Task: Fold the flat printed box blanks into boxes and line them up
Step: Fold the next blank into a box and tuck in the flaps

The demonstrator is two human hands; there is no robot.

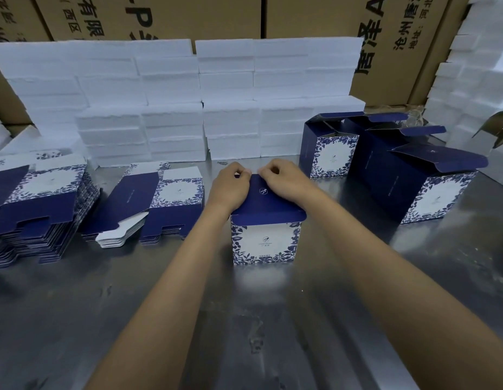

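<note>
The box (pixel 264 237) stands upright on the steel table (pixel 244 319), right in front, and both hands are on it! Its near face is white inside a blue leaf border, with a small bird-like emblem and tiny print too small to read; the navy lid on top carries the same emblem in white. The left hand (pixel 230 188) and the right hand (pixel 284 180) sit at the lid's far edge, fingers (pixel 239 170) curled tight and pinching that edge.

Over to the left, two stacks of flat blanks: a low one (pixel 149 204) near the box, a taller one (pixel 33 209) at the table's edge, same navy and leaf print.

To the right, three folded boxes (pixel 425 184) stand in a row with lids still up.

Behind, white foam blocks (pixel 171 102) are piled in many tiers, too many to count. Farthest back, brown cartons (pixel 396 46) bear large black Chinese print, including "沧州".
</note>
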